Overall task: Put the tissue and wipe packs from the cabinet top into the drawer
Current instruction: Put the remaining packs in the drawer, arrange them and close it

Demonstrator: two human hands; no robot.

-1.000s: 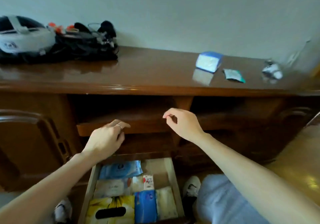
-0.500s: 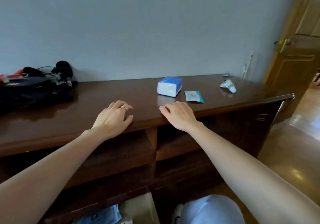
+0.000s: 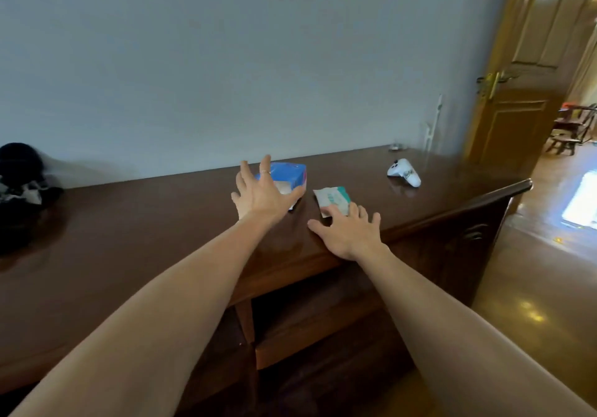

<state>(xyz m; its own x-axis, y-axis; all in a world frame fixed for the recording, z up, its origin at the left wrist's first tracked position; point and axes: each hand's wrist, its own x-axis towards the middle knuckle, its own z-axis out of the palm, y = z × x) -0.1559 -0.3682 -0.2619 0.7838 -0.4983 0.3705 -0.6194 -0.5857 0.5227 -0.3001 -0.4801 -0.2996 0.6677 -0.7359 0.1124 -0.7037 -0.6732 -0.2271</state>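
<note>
Moved forward from the cabinet edge since half a second ago: left hand (image 3: pixel 263 195) spread wide in front of the blue tissue pack (image 3: pixel 289 176), gripping nothing yet; right hand (image 3: pixel 350 234) flat, fingers straight, fingertips (image 3: pixel 331 211) touching the flat wipe pack (image 3: pixel 332 198). Both packs lying on the glossy dark wooden cabinet top (image 3: pixel 145 222), just beside each other. Probably two packs left to carry; drawer out of view now. Tissue pack soft, block-shaped, plastic-wrapped; wipe pack thin, white and teal.
</note>
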